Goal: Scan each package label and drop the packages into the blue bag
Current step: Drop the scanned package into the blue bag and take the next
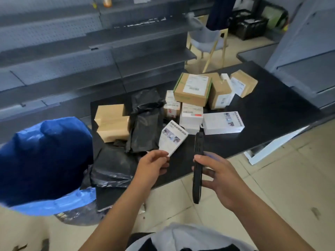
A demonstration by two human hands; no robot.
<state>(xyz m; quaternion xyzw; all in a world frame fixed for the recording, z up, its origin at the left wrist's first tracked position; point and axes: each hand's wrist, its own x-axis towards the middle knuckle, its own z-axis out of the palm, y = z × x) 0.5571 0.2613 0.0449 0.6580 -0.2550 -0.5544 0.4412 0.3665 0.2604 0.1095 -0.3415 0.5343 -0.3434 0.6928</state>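
- Nearest the camera, a pale garment point(190, 236) is filling the bottom edge, with both bare forearms reaching forward from it.
- Right hand point(219, 176) is gripping a black scanner point(198, 165); its fingers point(208, 172) are curling round the scanner's body, and the scanner is standing nearly upright, its top end lying against the near edge of the dark surface point(262, 124).
- Left hand point(154, 163) is pinching a small white package point(173, 139) by its near corner between thumb and fingers point(163, 168); the package is tilting up, its printed label facing the camera, just left of the scanner's top end.
- Blue bag point(43, 160) is sitting at the left, beside the surface's near corner, well left of the held package.
- 2 black plastic mailers are lying on the surface between the bag and the hands: 1 crumpled point(146, 122), 1 flatter point(112, 165) at the near edge.
- Brown paper parcels point(112, 122) are lying just left of the crumpled mailer.
- Farther back, cardboard boxes point(192, 89) with white labels are crowding together, touching one another, and white boxes point(222, 122) are lying in front of them.
- Grey shelving point(54, 51) is running behind the surface, and a chair point(206, 42) is standing beyond it on the tiled floor point(290, 178).
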